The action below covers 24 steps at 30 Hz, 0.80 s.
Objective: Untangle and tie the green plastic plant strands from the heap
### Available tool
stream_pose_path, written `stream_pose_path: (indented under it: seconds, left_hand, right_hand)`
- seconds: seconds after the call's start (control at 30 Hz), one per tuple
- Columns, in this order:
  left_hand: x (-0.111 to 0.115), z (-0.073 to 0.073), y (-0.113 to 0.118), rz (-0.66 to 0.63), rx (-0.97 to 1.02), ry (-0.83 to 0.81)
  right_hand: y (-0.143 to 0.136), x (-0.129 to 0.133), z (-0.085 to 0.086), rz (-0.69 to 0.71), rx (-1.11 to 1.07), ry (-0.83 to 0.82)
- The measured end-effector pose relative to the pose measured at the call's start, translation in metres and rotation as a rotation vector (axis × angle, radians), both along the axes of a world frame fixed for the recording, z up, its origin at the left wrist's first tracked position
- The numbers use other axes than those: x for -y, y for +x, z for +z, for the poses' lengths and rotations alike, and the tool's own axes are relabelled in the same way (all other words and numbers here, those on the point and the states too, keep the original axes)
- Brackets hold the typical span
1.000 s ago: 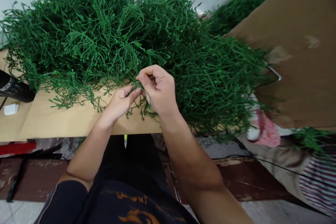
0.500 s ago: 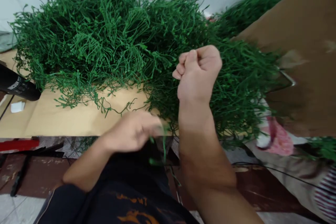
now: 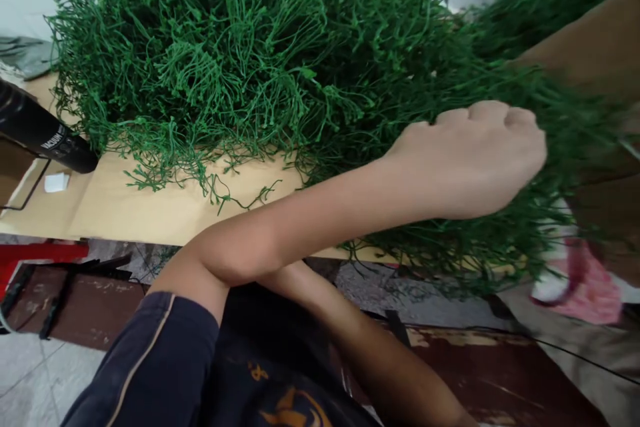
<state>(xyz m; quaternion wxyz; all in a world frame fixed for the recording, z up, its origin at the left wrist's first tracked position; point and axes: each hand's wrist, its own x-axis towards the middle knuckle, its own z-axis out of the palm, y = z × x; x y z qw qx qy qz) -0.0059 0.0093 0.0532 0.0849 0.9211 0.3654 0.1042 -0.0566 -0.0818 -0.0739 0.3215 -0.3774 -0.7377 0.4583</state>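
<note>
My left hand (image 3: 475,157) reaches across to the right side of a big heap of green artificial plant stems (image 3: 240,53). Its knuckles face up and the fingers curl down out of sight, so what they grip, if anything, is hidden. Thin branching stems surround that hand on the far and near sides. My right forearm (image 3: 360,327) runs beneath my left arm, and the right hand itself is hidden behind it. A few loose stems (image 3: 245,200) lie on the tan board (image 3: 135,207) in front of the heap.
A black vacuum bottle (image 3: 45,130) lies tilted at the left, near a small white piece (image 3: 56,182). A cardboard sheet (image 3: 595,47) leans at the right. Below it are pink cloth (image 3: 593,283) and another person's clothed leg (image 3: 550,320). A brown bench (image 3: 480,367) stands below.
My left hand has swung from in front of my body across to the right of the heap. My right hand has drawn back under the left arm. The view has shifted left.
</note>
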Motion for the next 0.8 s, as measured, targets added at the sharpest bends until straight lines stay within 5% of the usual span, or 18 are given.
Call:
stream_pose_path:
  seconds: [0.1,0.23,0.47,0.63,0.7,0.8]
  left_hand:
    - [-0.003,-0.001,-0.030,-0.032,0.021,0.025]
    - [0.003,-0.007,-0.097,0.007,0.221,-0.058]
    - [0.042,-0.044,-0.205,0.336,0.530,-0.117]
    - [0.060,-0.066,-0.249,0.527,0.671,-0.119]
    - [0.064,-0.071,-0.257,0.571,0.707,-0.098]
    - [0.065,-0.076,-0.262,0.605,0.681,-0.021]
  right_hand:
    - [0.003,-0.001,0.010,0.200,0.056,0.066]
    - [-0.008,0.004,0.015,0.489,0.257,0.150]
    - [-0.018,-0.016,0.032,0.323,0.262,0.223]
    - [-0.026,-0.025,0.047,0.554,0.280,0.246]
    - [-0.032,-0.026,0.050,0.504,0.324,0.295]
    - [-0.040,-0.035,0.049,0.115,0.442,0.375]
